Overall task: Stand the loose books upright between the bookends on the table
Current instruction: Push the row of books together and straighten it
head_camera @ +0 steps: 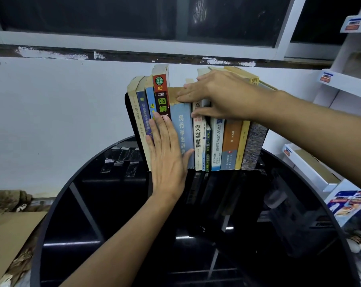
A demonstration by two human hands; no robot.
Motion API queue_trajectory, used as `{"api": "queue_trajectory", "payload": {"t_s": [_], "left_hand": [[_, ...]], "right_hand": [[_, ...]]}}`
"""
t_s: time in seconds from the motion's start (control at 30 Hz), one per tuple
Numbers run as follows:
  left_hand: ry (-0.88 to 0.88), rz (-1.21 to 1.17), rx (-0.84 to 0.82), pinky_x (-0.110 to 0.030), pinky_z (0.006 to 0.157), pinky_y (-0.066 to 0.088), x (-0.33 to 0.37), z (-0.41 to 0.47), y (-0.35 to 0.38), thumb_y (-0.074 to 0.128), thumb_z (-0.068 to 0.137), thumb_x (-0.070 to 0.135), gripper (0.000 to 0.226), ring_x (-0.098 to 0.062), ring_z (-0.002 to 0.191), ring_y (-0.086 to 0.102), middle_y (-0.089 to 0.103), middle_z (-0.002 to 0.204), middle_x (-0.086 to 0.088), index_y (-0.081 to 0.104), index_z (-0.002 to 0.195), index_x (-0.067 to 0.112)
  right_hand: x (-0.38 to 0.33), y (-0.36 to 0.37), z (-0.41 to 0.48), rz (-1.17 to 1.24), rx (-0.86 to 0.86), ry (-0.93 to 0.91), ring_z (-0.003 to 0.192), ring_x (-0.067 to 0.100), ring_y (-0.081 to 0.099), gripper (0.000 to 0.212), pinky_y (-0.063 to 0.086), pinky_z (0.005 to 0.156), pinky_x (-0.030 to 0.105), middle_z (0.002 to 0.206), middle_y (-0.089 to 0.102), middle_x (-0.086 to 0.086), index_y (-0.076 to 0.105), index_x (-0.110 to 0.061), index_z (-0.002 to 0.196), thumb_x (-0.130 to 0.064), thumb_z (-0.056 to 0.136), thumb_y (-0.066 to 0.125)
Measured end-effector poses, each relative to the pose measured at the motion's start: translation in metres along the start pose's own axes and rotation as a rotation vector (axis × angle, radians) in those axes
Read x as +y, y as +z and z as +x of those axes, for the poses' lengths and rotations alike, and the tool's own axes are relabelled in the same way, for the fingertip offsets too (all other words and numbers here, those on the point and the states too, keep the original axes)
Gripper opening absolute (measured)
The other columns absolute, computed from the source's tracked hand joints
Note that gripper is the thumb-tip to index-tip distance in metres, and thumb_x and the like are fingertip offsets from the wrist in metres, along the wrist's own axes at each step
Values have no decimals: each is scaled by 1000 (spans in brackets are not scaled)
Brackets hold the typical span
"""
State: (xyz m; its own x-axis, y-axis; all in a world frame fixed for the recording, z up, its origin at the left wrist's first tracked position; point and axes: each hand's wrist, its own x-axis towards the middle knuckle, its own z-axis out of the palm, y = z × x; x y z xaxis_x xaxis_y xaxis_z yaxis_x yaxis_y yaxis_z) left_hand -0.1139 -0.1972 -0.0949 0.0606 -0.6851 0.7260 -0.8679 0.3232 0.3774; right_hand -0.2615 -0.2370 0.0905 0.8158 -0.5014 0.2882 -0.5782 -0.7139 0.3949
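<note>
A row of several books stands upright at the far edge of the round black glass table (117,204). A black bookend (129,112) shows at the row's left end; the right one is hidden. My left hand (167,154) lies flat with straight fingers against the spines of the red-and-black book (160,94) and the pale blue dictionary (182,131). My right hand (214,96) rests over the tops of the middle books, fingers on the dictionary's top edge, thumb against the white spine (197,141). A speckled grey book (253,148) ends the row on the right.
A white wall stands right behind the books, with a dark window above. White display shelves (341,83) with printed cards stand at the right. Cardboard (7,235) and debris lie on the floor to the left of the table.
</note>
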Motion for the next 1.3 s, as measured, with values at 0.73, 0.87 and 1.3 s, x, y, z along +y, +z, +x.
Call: {"api": "queue_trajectory", "payload": {"t_s": [0.73, 0.87, 1.3], "left_hand": [[-10, 32, 6, -49, 125, -6, 7, -1, -1, 59, 95, 53, 108, -31, 152, -22, -21, 164, -19, -14, 156, 4], [20, 1, -11, -52, 125, -5, 7, -2, -8, 60, 94, 54, 109, -32, 154, -18, -21, 165, -18, -13, 157, 4], [36, 76, -32, -56, 125, 4, 18, 5, 0, 64, 83, 67, 127, -32, 153, -20, -26, 162, -16, -22, 154, 7]], "right_hand": [[-5, 5, -11, -87, 73, -14, 139, 14, 48, 54, 23, 121, 49, 148, 53, -1, 57, -22, 141, -39, 91, 70], [-9, 10, -29, -156, 144, -6, 148, 20, 34, 73, 8, 124, 55, 157, 41, 7, 44, -12, 150, -46, 90, 68], [-19, 44, -65, -134, 458, -15, 102, 23, 55, 32, 38, 82, 42, 110, 69, 3, 73, -12, 112, -33, 89, 76]]}}
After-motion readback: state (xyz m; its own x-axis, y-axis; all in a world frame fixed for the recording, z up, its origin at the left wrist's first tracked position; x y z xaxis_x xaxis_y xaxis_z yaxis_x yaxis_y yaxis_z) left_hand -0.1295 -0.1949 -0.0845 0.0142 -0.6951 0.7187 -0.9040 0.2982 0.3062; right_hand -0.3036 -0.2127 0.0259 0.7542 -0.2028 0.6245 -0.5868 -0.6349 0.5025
